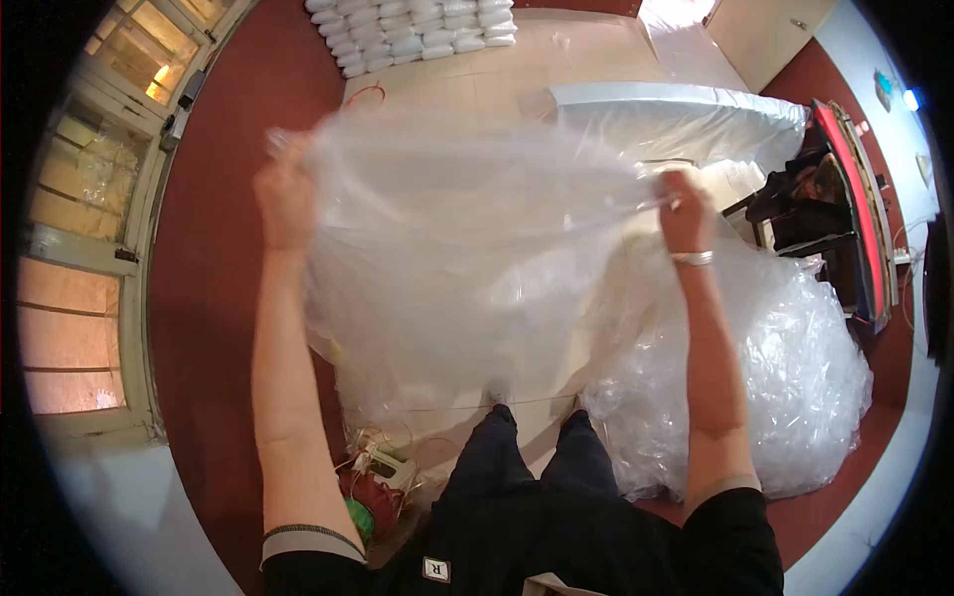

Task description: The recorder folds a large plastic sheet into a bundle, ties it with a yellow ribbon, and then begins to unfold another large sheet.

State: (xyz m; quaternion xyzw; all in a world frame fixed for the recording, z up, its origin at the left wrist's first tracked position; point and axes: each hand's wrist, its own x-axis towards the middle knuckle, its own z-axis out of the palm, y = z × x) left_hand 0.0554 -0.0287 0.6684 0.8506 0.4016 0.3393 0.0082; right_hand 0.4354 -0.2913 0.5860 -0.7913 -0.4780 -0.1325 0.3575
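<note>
A large clear plastic sheet or bag (447, 228) hangs stretched between my two raised hands, and the tiled floor shows hazily through it. My left hand (288, 194) is closed on its upper left corner, a little blurred, with a tuft of plastic sticking out past the fingers. On the other side my right hand (686, 211), with a bracelet at the wrist, grips the upper right edge, which is pulled into tight folds. Below and beside my right forearm lies a big heap of crumpled clear plastic (795, 368); whether the held piece joins it I cannot tell.
Filled white bags (412, 35) are stacked at the far wall. A long item in silvery plastic (686, 119) lies at the far right, near a red-edged board (855, 209) with dark cloth. By my left leg sit a red bundle (373, 497) and tangled straps. Windows (75, 333) line the left wall.
</note>
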